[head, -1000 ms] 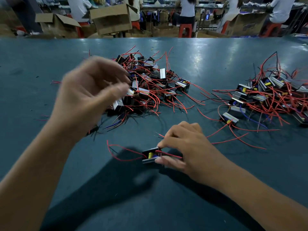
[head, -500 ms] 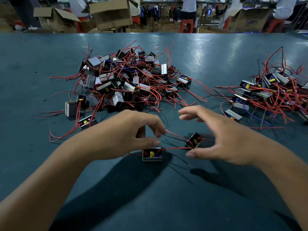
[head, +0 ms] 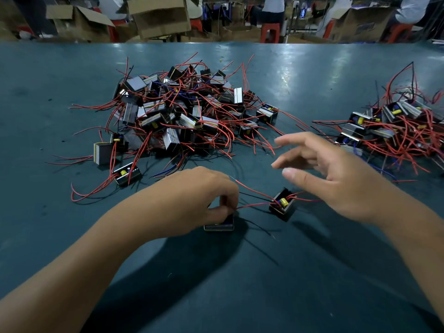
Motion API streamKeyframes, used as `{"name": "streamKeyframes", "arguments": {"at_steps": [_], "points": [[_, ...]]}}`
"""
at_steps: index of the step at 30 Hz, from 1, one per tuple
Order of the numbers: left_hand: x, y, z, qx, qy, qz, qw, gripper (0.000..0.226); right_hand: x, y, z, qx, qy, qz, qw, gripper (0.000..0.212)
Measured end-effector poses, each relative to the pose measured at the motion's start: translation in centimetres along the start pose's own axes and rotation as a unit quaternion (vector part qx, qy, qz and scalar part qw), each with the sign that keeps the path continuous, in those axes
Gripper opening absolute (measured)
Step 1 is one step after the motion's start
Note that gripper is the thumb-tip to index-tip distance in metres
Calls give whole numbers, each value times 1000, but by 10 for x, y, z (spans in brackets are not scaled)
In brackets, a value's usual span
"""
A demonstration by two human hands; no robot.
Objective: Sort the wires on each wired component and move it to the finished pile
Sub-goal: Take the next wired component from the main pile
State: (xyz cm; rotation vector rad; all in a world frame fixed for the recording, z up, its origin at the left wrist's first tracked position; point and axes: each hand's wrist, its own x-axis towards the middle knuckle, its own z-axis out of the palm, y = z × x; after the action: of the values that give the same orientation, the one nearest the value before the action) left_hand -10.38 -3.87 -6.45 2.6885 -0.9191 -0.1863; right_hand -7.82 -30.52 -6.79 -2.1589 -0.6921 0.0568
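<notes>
Two small black wired components lie on the green table in front of me. My left hand (head: pixel 199 200) covers the nearer component (head: pixel 219 225), its curled fingers pinching a red wire at that part. The second component (head: pixel 282 206), with a yellow capacitor inside, sits just to the right with red and black wires running toward my left hand. My right hand (head: pixel 336 179) hovers above and right of it, fingers spread and holding nothing. A big tangled pile of components (head: pixel 182 111) lies behind my left hand; another pile (head: pixel 394 131) sits at the right.
The green table (head: pixel 240 284) stretches toward me. Two loose components (head: pixel 103 153) (head: pixel 126 175) lie left of the big pile. Cardboard boxes (head: pixel 158 16), red stools and seated people are beyond the far edge.
My left hand has settled lower over the near component, hiding most of it. My right hand has lifted slightly and moved right, away from the second component.
</notes>
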Motion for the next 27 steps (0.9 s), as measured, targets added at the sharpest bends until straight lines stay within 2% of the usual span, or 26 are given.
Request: {"name": "streamKeyframes", "arguments": {"at_steps": [2,5,9,15,22,25,27], "points": [[-1,-4,-1,13,0,-11,1000,4,1,0,7,-37,20,-4,999,30],[-1,-10,-5,21,3,-37,999,6,0,-1,16,-113,-17,7,993,21],[-1,-17,-7,32,12,-66,997,8,1,-3,19,-133,-37,22,990,9],[-1,-17,-5,20,11,-88,996,18,1,-3,32,-144,29,55,988,8],[0,-21,-5,-11,34,-90,995,14,1,0,37,-105,75,108,986,9],[-2,-17,-10,-29,85,-67,994,15,2,2,34,-67,72,140,985,7],[-3,-9,-12,-46,130,-38,990,14,3,2,30,-5,68,157,985,6]]}}
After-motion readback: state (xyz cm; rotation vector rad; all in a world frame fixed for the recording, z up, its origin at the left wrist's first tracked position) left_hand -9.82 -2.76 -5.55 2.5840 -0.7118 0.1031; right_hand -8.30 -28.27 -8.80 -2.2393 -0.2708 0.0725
